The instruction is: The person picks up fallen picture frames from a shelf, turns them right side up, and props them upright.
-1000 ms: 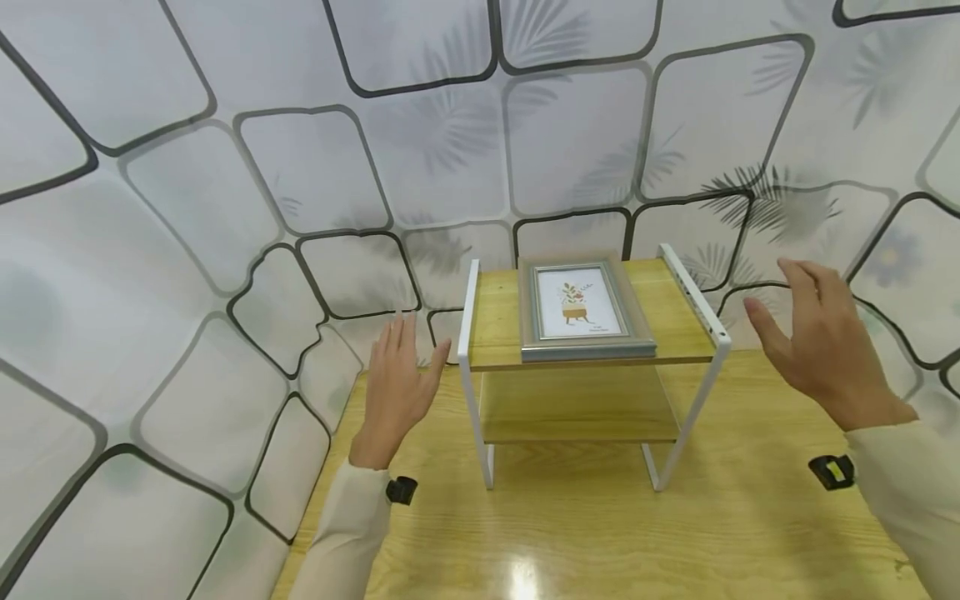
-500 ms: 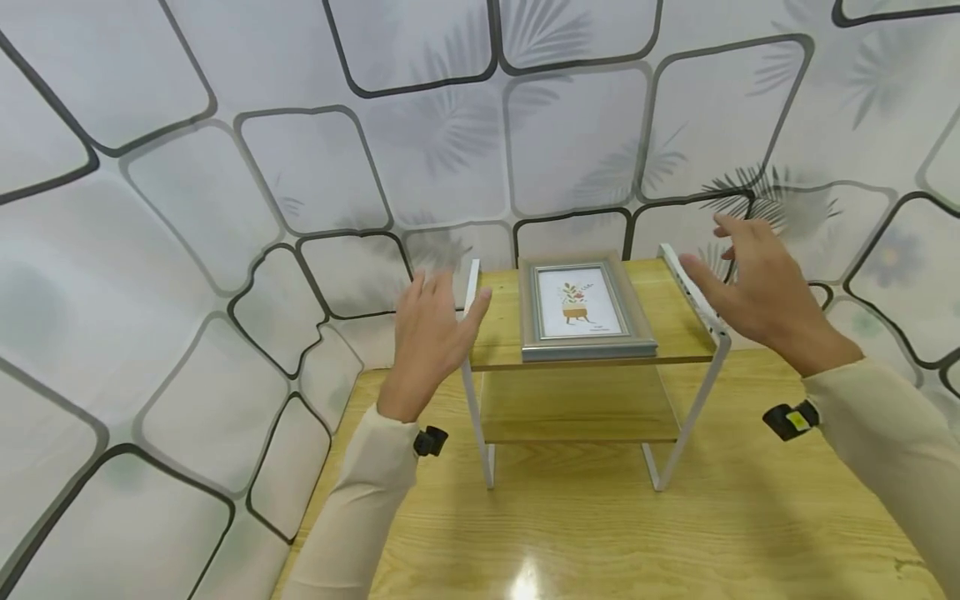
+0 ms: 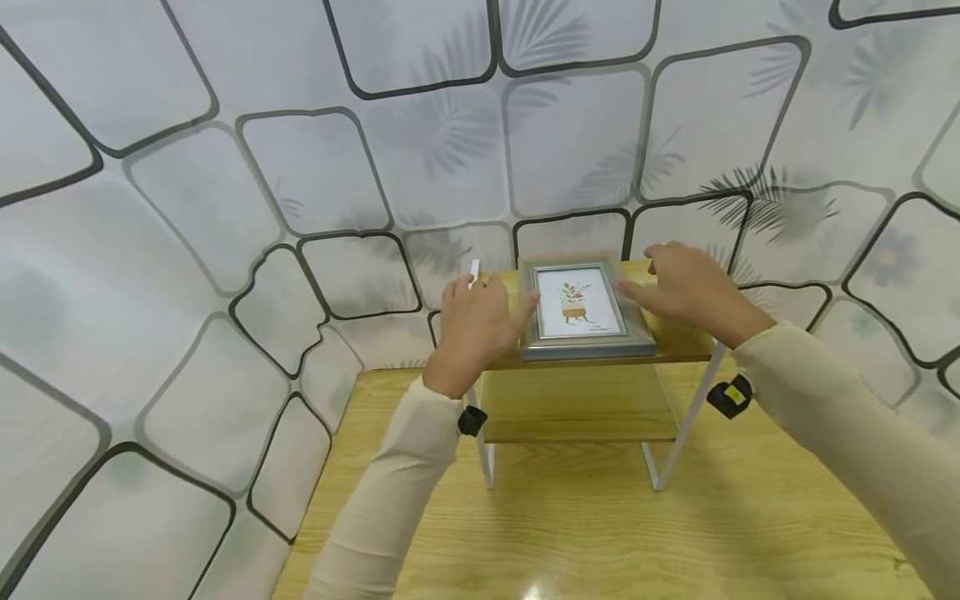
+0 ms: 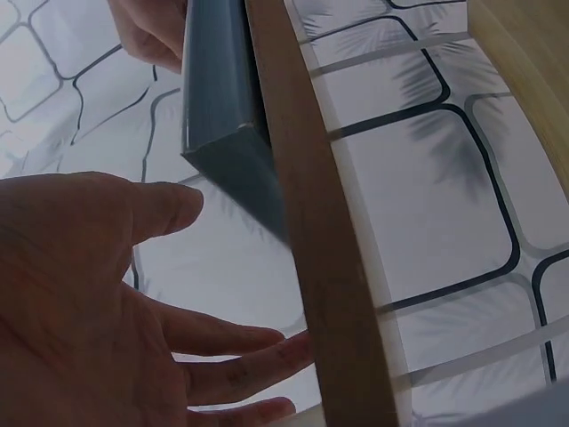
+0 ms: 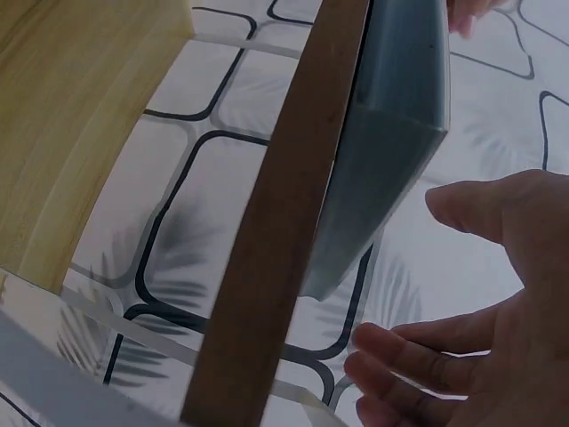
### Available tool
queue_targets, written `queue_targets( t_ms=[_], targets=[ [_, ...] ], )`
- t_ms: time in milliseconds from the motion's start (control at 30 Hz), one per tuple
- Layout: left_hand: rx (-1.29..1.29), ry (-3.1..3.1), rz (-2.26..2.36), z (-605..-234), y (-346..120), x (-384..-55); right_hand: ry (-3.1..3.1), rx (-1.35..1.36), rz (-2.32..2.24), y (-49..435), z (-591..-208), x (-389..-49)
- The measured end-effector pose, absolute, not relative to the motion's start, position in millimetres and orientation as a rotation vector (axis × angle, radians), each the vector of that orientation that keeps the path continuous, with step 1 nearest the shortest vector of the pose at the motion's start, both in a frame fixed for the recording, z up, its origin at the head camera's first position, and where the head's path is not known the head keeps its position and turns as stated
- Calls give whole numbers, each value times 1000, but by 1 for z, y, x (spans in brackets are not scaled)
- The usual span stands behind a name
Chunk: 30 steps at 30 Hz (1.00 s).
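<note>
A picture frame (image 3: 579, 304) is being borne face up by the wooden top board (image 3: 684, 346) of a white-legged, two-tier stand (image 3: 577, 404), which is being supported by the wood-grained floor (image 3: 570, 533).

head cam: tiny lettering (image 3: 598, 329) near lower-right corner of potted-plant print (image 3: 575, 306) in silver-grey picture frame (image 3: 588, 349), too small for me to make out | I get no readable text in any view

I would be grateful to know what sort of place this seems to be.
Probably indoors, in a home-like setting: patterned wall covering, a wood-grain surface, and a two-tier shelf with a picture frame lying on top.
</note>
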State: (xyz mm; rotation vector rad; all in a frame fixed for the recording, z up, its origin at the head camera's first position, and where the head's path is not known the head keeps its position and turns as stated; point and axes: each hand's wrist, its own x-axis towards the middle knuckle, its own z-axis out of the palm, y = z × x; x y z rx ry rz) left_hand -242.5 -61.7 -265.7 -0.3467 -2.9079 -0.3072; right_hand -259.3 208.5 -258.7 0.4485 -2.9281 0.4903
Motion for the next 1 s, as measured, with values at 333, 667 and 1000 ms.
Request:
queue_targets(
  t_ms=[333, 667, 1000],
  targets=[
    [-384, -2972, -216, -271, -49, -251, -3001, 522, 365, 192, -262, -264],
    [-446, -2953, -191, -272, -44, -255, -3013, 473, 535, 187, -264, -263],
    [-470, -2885, -183, -272, -44, -255, -3013, 418, 658, 187, -266, -265]
  ],
)
